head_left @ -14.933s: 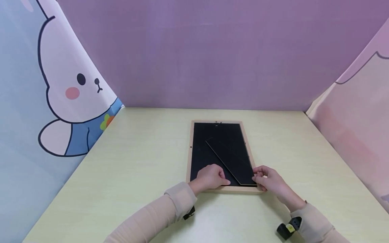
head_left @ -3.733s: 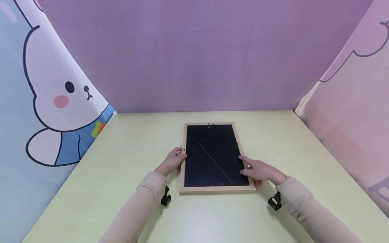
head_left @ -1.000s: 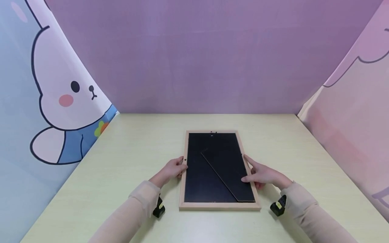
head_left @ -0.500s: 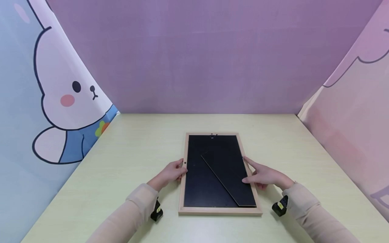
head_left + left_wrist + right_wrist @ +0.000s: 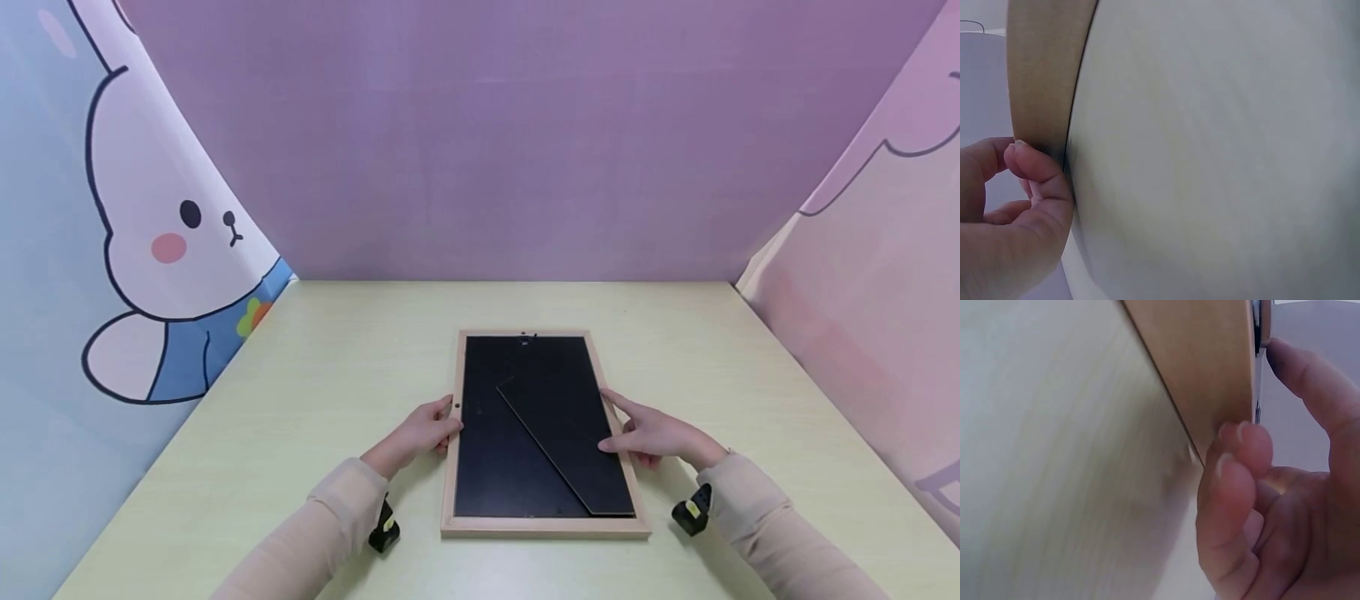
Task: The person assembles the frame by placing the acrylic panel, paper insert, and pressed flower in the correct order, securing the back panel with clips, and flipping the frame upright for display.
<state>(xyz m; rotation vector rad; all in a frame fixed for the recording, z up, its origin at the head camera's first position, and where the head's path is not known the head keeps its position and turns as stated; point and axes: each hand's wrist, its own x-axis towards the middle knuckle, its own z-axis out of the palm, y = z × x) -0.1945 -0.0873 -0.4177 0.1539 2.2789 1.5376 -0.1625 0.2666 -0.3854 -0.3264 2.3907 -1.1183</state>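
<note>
A picture frame (image 5: 547, 527) with a light wooden border lies back side up on the table. Its black backing board (image 5: 491, 475) carries a slanted black easel stand (image 5: 573, 454) lying flat. At the left border my left hand (image 5: 420, 432) holds on, thumb on top and fingers curled against the side; the left wrist view shows those fingers at the wooden side (image 5: 1044, 75). Opposite it, my right hand (image 5: 656, 433) holds the right border, thumb over the edge and index finger stretched along it. Its other fingers curl by the side in the right wrist view. The frame's front is hidden.
The pale wooden table (image 5: 360, 358) surrounds the frame. A purple panel (image 5: 480, 142) stands at the back, with a rabbit-print panel (image 5: 157, 208) on the left and a pink one (image 5: 877, 275) on the right.
Earlier, my left hand was on the backing's near end and my right at the near right corner. Both then took the side borders. Over the last second the frame has shifted slightly nearer.
</note>
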